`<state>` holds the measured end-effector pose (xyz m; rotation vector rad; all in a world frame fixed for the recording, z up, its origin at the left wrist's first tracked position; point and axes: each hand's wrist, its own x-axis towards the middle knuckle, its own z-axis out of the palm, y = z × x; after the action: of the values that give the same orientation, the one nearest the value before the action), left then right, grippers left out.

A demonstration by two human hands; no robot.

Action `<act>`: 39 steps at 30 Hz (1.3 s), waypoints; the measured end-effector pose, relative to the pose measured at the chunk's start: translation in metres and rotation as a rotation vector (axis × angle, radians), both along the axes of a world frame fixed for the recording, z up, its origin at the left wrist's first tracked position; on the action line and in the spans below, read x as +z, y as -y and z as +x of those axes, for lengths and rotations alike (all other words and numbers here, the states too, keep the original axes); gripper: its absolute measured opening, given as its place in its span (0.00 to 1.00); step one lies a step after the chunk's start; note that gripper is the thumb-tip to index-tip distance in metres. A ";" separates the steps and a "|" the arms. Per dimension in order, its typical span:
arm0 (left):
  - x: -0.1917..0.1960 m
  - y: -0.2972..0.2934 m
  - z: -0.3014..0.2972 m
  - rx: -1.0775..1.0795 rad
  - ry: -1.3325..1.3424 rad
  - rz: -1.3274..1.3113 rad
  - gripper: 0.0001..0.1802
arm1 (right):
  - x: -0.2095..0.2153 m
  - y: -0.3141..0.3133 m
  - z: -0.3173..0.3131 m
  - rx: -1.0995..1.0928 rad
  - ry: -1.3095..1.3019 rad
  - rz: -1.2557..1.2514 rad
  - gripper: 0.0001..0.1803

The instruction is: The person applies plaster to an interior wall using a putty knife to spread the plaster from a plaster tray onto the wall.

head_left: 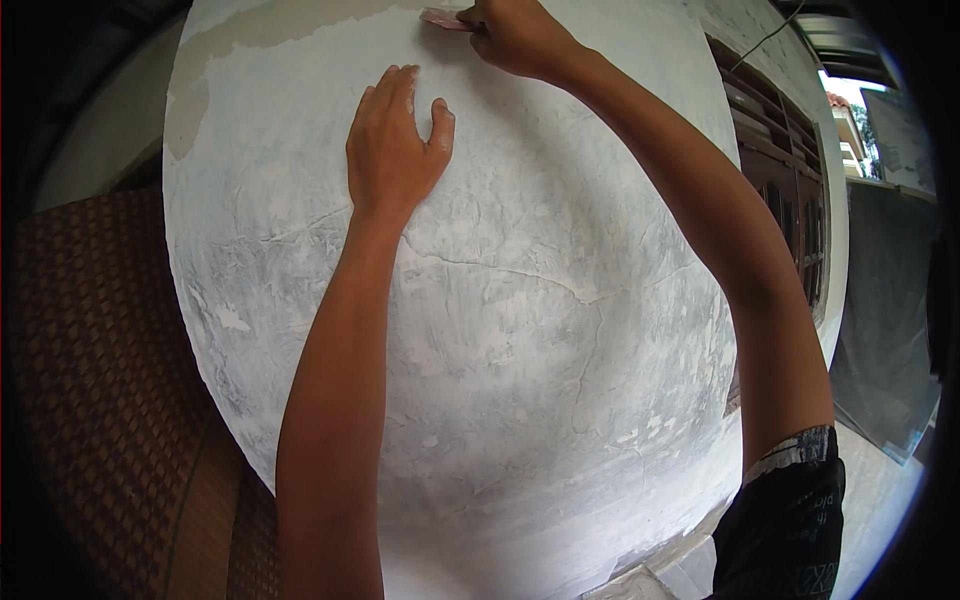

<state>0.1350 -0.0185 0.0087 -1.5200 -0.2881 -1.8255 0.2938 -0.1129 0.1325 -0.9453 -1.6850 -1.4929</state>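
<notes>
A wall (500, 330) coated in patchy white and grey fills the middle, with thin cracks running across and down it. At its top, my right hand (515, 38) is closed around a small, flat, reddish scraper (447, 20) smeared with white, its edge up against the wall. Part of that tool is hidden by my fingers. My left hand (395, 145) lies with its palm to the wall, lower and to the left, fingers pointing up and thumb spread. White residue marks its fingertips. A duller beige-grey patch (235, 45) borders the white coat at the upper left.
Brown woven matting (100, 400) stands along the left side. On the right are a dark wooden window frame with shutters (785, 170) and a dark panel (885, 310). Pale tiles or slabs (680, 575) meet the wall's foot at lower right.
</notes>
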 end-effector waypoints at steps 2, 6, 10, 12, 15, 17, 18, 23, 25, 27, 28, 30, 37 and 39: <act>0.000 0.002 -0.001 0.020 0.010 -0.003 0.26 | 0.001 0.005 0.006 0.133 0.018 0.060 0.11; 0.000 0.003 0.005 0.019 0.023 -0.026 0.26 | 0.055 -0.001 0.035 0.201 -0.072 0.312 0.11; 0.000 0.001 0.006 0.002 0.004 -0.007 0.26 | 0.071 -0.009 0.046 0.140 -0.171 0.331 0.10; -0.001 0.000 0.007 -0.007 0.014 -0.025 0.26 | 0.064 -0.011 0.047 0.005 -0.190 0.135 0.10; 0.000 0.000 0.000 -0.003 0.008 -0.029 0.26 | 0.022 -0.008 0.035 -0.012 -0.212 0.062 0.08; -0.001 0.000 -0.001 -0.005 0.006 -0.027 0.26 | 0.002 -0.002 0.031 -0.143 -0.123 0.061 0.09; -0.001 0.000 -0.001 -0.007 0.005 -0.025 0.26 | 0.003 0.001 0.032 -0.144 -0.122 0.060 0.09; -0.001 -0.001 0.003 0.008 0.031 0.008 0.25 | 0.045 0.001 0.046 0.188 -0.237 0.215 0.13; 0.000 0.002 0.012 -0.025 0.043 0.056 0.24 | 0.068 0.002 0.054 0.146 -0.279 0.236 0.12; 0.001 0.004 0.015 -0.041 0.039 0.064 0.24 | 0.084 -0.009 0.061 0.011 -0.181 0.255 0.10; 0.001 0.001 0.009 -0.021 0.040 0.059 0.24 | 0.075 -0.013 0.047 0.030 -0.182 0.248 0.10; 0.000 -0.003 0.002 -0.004 0.036 0.057 0.24 | 0.051 -0.020 0.023 0.012 -0.113 0.143 0.09; 0.000 0.001 0.003 0.002 0.031 0.078 0.24 | 0.020 0.006 0.004 0.259 -0.188 0.090 0.08; 0.001 0.002 0.007 -0.018 0.033 0.093 0.24 | 0.044 0.006 0.012 0.188 -0.171 0.157 0.08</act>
<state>0.1417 -0.0207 0.0093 -1.4340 -0.2026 -1.8528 0.3054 -0.1185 0.1761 -0.7844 -1.4687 -1.3581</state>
